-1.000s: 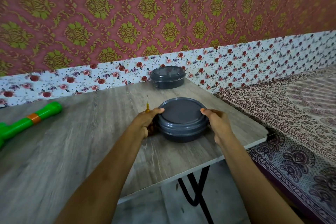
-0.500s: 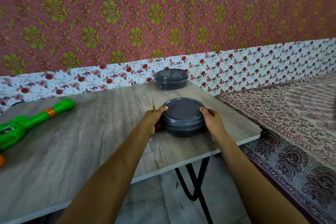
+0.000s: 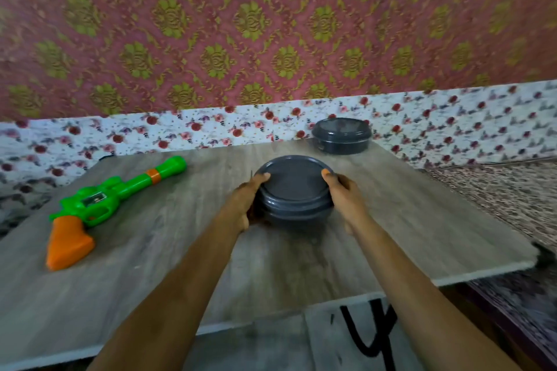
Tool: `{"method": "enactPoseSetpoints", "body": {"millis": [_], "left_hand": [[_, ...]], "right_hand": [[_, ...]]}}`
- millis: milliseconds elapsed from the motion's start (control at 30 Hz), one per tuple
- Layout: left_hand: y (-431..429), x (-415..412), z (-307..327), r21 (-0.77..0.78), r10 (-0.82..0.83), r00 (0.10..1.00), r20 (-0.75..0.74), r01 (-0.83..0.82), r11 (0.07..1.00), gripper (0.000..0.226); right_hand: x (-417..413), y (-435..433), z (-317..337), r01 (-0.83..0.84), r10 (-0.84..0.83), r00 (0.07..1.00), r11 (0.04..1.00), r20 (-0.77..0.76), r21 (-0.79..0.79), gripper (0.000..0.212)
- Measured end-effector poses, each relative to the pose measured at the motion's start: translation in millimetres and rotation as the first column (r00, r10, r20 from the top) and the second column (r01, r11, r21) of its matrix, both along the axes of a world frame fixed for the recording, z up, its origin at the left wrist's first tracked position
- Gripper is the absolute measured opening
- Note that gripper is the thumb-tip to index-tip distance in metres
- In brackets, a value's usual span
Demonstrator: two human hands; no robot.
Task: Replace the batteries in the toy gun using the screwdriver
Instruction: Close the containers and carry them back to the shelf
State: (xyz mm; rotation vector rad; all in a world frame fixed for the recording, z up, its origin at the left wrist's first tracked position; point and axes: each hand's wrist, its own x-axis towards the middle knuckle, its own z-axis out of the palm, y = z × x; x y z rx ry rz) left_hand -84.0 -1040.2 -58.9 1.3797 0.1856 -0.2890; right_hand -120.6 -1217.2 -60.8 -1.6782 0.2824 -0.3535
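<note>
The left hand [image 3: 244, 202] and right hand [image 3: 343, 199] grip the sides of a closed grey container [image 3: 294, 187]. The toy gun [image 3: 102, 199] lies well apart on the worktop [image 3: 150, 265], untouched. The battery change seems not yet begun.

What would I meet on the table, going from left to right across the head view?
Toy gun → left hand → grey lidded container → right hand. The far container overlaps the right hand sideways, so I leave it out.

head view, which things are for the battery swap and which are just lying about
For the job: toy gun; near lidded container, gripped by left hand and right hand, contents unseen.
Lying about: far lidded container.
</note>
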Motion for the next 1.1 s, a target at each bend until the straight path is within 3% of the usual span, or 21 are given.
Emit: {"method": "enactPoseSetpoints", "body": {"millis": [167,433,567,767,900,1100], "left_hand": [[49,46,-4,-0.066,0.109,0.993,-0.045,-0.112,0.992,0.027],[72,138,-18,-0.096,0.199,0.978,-0.060,-0.204,0.974,0.041],[65,163,-14,-0.094,0.223,0.969,-0.108,-0.234,0.968,0.037],[52,171,22,-0.039,0.249,0.948,-0.198,-0.261,0.965,0.046],[45,155,74,-0.021,0.237,0.945,-0.226,-0.248,0.969,0.054],[40,134,125,0.038,0.229,0.942,-0.246,-0.227,0.973,0.049]], "right_hand": [[60,45,-5,-0.106,0.106,0.994,0.989,0.008,0.107,0.026],[148,59,-18,0.020,-0.014,0.999,0.985,-0.037,0.172,0.016],[177,50,-14,0.069,-0.059,0.996,0.983,-0.064,0.171,0.008],[182,24,16,0.144,-0.110,0.979,0.970,-0.172,0.198,0.029],[162,16,62,0.237,-0.173,0.946,0.945,-0.274,0.223,0.031],[130,9,114,0.325,-0.204,0.894,0.908,-0.400,0.263,0.034]]}}
